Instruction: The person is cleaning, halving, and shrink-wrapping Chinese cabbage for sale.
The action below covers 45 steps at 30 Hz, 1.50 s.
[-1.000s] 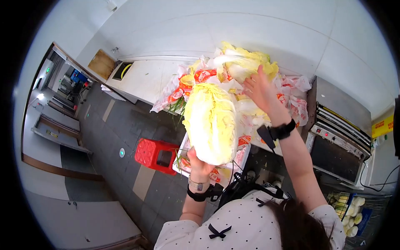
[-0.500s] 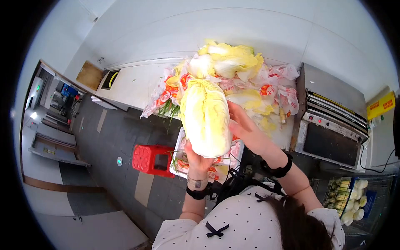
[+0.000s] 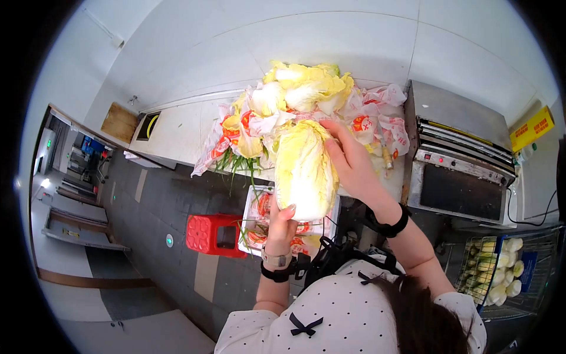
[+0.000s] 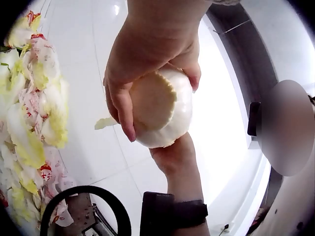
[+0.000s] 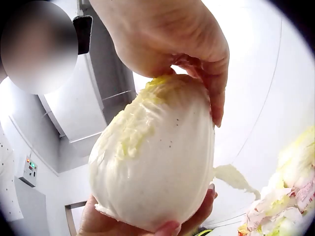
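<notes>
A pale napa cabbage (image 3: 303, 177) is held up in front of the body, leafy end away from it. My left hand (image 3: 282, 227) grips its stem end from below; in the left wrist view its fingers curl around the flat cut base (image 4: 151, 101). My right hand (image 3: 354, 165) grips the leafy end from the right side, thumb and fingers spread over it in the right wrist view. A few small dark specks dot the white side of the cabbage (image 5: 162, 157). A loose pale leaf strip (image 5: 236, 178) shows beside it there.
Loose cabbage leaves (image 3: 312, 85) and printed plastic bags (image 3: 389, 124) cover the counter (image 3: 188, 127). Green stalks hang at its edge. Below are a white crate (image 3: 250, 203) and a red stool (image 3: 203, 233). A steel machine (image 3: 463, 171) and a cart of cabbages (image 3: 504, 271) stand right.
My right hand has come from the leaf pile onto the cabbage and moved up to its leafy end. The cabbage has shifted slightly right and turned. My left hand keeps holding its base.
</notes>
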Each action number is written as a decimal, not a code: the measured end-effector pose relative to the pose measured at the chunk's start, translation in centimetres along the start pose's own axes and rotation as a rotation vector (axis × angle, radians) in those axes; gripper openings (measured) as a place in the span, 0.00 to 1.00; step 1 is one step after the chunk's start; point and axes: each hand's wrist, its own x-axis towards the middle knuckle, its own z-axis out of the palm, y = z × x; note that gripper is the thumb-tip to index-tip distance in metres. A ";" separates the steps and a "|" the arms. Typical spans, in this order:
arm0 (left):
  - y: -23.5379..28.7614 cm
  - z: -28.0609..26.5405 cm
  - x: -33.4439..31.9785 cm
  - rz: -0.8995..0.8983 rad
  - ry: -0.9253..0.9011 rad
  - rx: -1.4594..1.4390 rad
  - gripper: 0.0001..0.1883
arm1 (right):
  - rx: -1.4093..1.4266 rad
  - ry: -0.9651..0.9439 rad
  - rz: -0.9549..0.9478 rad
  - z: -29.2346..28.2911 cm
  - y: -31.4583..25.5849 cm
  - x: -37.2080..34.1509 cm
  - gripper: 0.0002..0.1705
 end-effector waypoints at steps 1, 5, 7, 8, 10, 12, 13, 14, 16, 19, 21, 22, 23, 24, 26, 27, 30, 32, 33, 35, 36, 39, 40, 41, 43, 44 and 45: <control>0.0 0.2 0.0 0.007 -0.008 0.007 0.42 | -0.043 0.014 -0.043 -0.1 0.1 0.0 0.18; -0.9 -1.0 0.0 -0.013 -0.004 0.010 0.42 | -0.121 0.008 -0.018 -0.8 -0.7 -0.4 0.18; -1.6 -2.3 0.1 -0.060 0.007 0.017 0.44 | -0.160 -0.021 0.027 -1.2 -0.9 -0.5 0.18; -1.8 -2.6 0.0 -0.066 -0.004 -0.007 0.44 | -0.189 -0.031 0.015 -1.3 -1.0 -0.5 0.19; -2.0 -2.8 -0.1 -0.082 -0.027 -0.053 0.45 | -0.246 -0.048 -0.004 -1.4 -1.1 -0.8 0.20; -1.9 -2.7 -0.2 -0.118 -0.013 -0.083 0.42 | 0.045 -0.115 0.152 -1.9 -0.7 -0.8 0.21; -1.8 -2.5 -0.2 -0.135 -0.006 -0.097 0.41 | 0.191 -0.148 0.229 -2.2 -0.5 -0.7 0.22; -1.6 -2.0 -0.1 -0.116 -0.003 -0.162 0.41 | 0.389 -0.177 0.312 -2.6 -0.2 -0.5 0.25; -0.7 0.0 0.5 -0.077 0.002 -0.293 0.41 | 0.787 -0.233 0.474 -3.5 0.5 -0.2 0.31; -1.5 -0.4 1.3 -0.141 -0.363 -0.606 0.43 | 0.653 -0.182 0.278 -0.9 1.9 -1.7 0.45; -2.4 -0.7 1.8 -0.235 -0.648 -0.863 0.43 | 0.749 -0.338 0.268 0.4 3.2 -2.4 0.51; -2.6 -0.6 1.8 -0.272 -0.690 -0.894 0.43 | 0.795 -0.416 0.262 0.7 3.5 -2.8 0.54; -2.7 -0.3 1.7 -0.290 -0.667 -0.882 0.43 | 0.851 -0.471 0.388 0.2 3.6 -3.2 0.55; -2.7 -0.2 1.6 -0.303 -0.641 -0.857 0.43 | 0.901 -0.517 0.519 -0.3 3.4 -3.5 0.57; -2.5 0.2 1.3 -0.316 -0.531 -0.741 0.43 | 0.883 -0.399 0.419 0.2 3.7 -3.7 0.55; -2.3 0.3 1.1 -0.318 -0.453 -0.634 0.43 | 0.898 -0.364 0.438 0.2 3.3 -3.6 0.53; -1.5 0.9 1.1 -0.325 -0.200 -0.178 0.43 | 0.910 -0.268 0.482 -0.3 2.4 -3.4 0.47; -0.6 1.3 1.1 -0.313 -0.104 0.066 0.43 | 0.884 -0.225 0.493 -0.3 2.6 -3.4 0.47; -0.5 1.2 1.2 -0.305 -0.073 0.133 0.43 | 0.866 -0.211 0.524 -0.2 2.6 -3.3 0.44; -0.4 0.3 1.3 -0.294 -0.100 0.032 0.43 | 0.827 -0.182 0.586 -0.1 2.6 -3.2 0.39; -0.4 -0.4 1.3 -0.307 -0.159 -0.137 0.43 | 0.854 -0.140 0.621 -0.1 2.5 -3.1 0.39; -1.2 -1.8 1.0 -0.240 -0.243 -0.019 0.44 | 0.907 -0.058 0.697 0.2 2.6 -2.8 0.38; -1.5 -2.1 0.9 -0.204 -0.254 0.124 0.45 | 0.907 -0.056 0.700 0.3 3.3 -2.8 0.38; -1.8 -2.5 1.1 -0.211 -0.264 0.081 0.45 | 0.907 -0.052 0.704 0.2 3.7 -2.8 0.38; -2.6 -2.7 1.3 -0.182 -0.371 -0.059 0.41 | 0.787 -0.113 0.618 -0.2 3.2 -2.8 0.39; -2.9 -2.7 1.3 -0.167 -0.424 -0.130 0.38 | 0.726 -0.142 0.576 -0.5 2.9 -2.9 0.39; -3.1 -2.6 1.4 -0.217 -0.368 -0.215 0.37 | 0.654 -0.188 0.501 -0.7 2.8 -3.0 0.39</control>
